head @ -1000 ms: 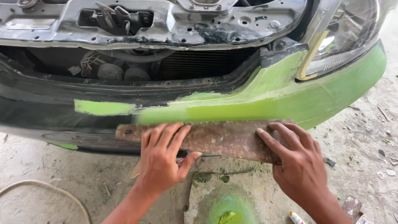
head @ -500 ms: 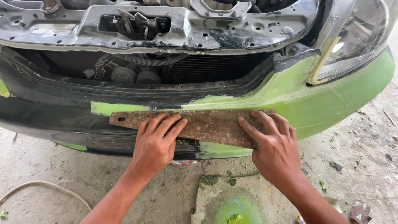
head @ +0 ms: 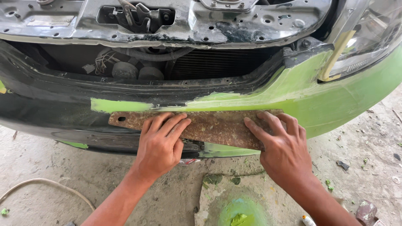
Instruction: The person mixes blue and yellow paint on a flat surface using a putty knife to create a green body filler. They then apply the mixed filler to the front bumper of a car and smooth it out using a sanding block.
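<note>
A long rusty brown flat board [head: 213, 126] lies pressed against the front bumper [head: 335, 104] of a car, over a patch of green filler. My left hand [head: 161, 144] lies flat on the board's left half, fingers spread and pointing up. My right hand [head: 282, 146] presses flat on its right end. The bumper is black on the left and green on the right.
Above the bumper the car's front is open, showing the radiator [head: 217, 62], a hose and the bare metal latch panel [head: 167, 21]. A headlight [head: 368, 37] sits at the upper right. On the concrete ground lie a slab with a green paste blob [head: 238, 209] and a pale hose [head: 46, 186].
Both hands and the board have slid to the left along the bumper, and the view has shifted a little with them.
</note>
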